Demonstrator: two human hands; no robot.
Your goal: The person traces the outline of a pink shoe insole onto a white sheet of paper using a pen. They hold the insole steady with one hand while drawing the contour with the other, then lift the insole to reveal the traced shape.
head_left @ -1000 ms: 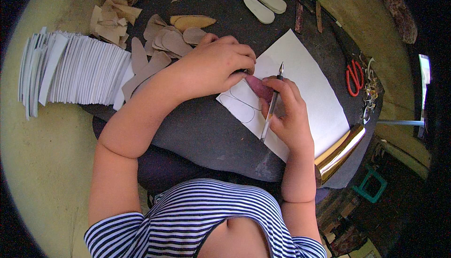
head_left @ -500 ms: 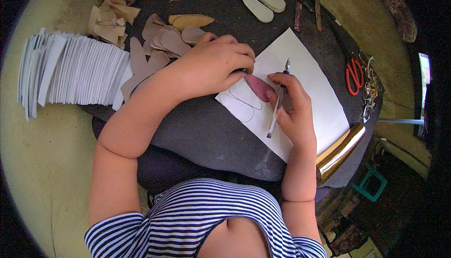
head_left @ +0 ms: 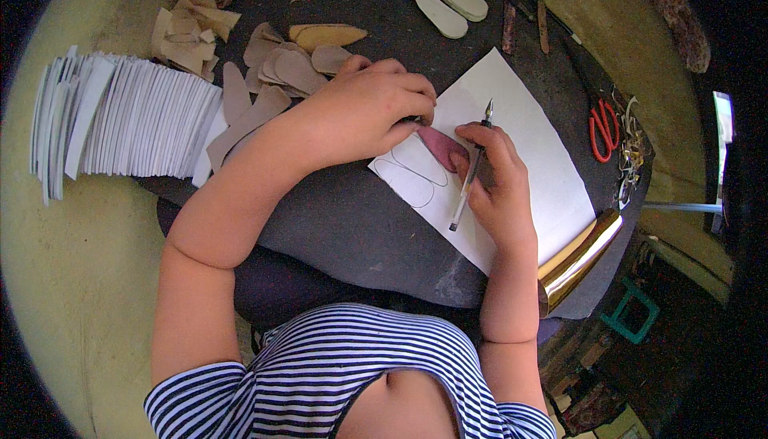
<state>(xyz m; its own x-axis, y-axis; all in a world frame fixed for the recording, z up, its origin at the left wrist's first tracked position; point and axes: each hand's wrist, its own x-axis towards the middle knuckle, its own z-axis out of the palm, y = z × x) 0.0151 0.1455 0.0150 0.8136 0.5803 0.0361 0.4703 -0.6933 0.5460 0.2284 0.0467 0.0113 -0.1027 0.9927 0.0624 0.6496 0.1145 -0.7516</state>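
Observation:
A purple sole-shaped piece (head_left: 438,148) lies on the white side of a sheet (head_left: 538,151). At its far left end the curled fingers of my left hand (head_left: 376,101) are closed on it; their tips are partly hidden. My right hand (head_left: 506,191) holds a clear pen (head_left: 461,205) between thumb and fingers, its point facing away from me and clear of the sheet. The thumb of that hand also touches the piece's near end. Pen-drawn sole outlines (head_left: 414,183) show on the sheet beside the piece, toward me.
The sheet's right end rolls up, showing gold (head_left: 580,261). Brown sole-shaped cutouts (head_left: 292,69) lie beyond my left forearm, near a long row of white pieces (head_left: 148,117). Two white soles (head_left: 442,13) lie at the back. Red-handled scissors (head_left: 604,129) rest at the right, beside scraps.
The pen has tilted slightly in my right hand, its rear end shifting left. My left hand stays at the purple piece.

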